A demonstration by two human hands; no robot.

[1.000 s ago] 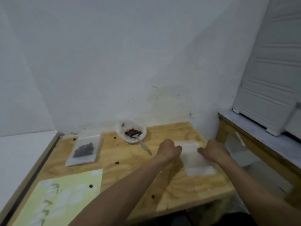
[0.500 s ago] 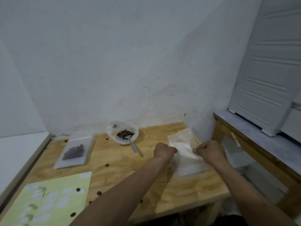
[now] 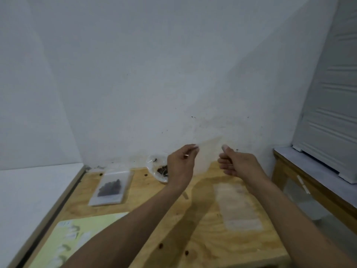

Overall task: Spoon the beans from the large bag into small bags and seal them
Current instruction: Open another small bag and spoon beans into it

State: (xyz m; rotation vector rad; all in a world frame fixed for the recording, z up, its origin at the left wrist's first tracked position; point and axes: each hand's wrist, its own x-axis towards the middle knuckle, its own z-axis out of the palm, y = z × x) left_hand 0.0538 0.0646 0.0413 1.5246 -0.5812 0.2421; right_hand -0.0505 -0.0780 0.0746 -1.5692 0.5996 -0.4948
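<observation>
My left hand (image 3: 181, 163) and my right hand (image 3: 237, 164) are raised above the wooden table (image 3: 193, 225), each pinching a top corner of an empty clear small bag (image 3: 209, 153) that hangs between them. The bag is nearly see-through against the wall. Behind my left hand lies the large bag (image 3: 157, 169), open, with dark beans inside; my hand hides part of it. A filled small bag (image 3: 110, 187) of beans lies flat at the back left of the table. Another empty small bag (image 3: 236, 206) lies flat on the right of the table.
A yellow-green sheet (image 3: 77, 236) with white marks lies at the front left. A few loose beans (image 3: 186, 252) dot the table front. A white wall stands right behind the table. To the right stands a wooden bench (image 3: 309, 176) bearing a white ribbed unit (image 3: 328, 117).
Both hands have lifted an empty small bag off the table and now hold it up between them. The camera has tilted up and come closer.
</observation>
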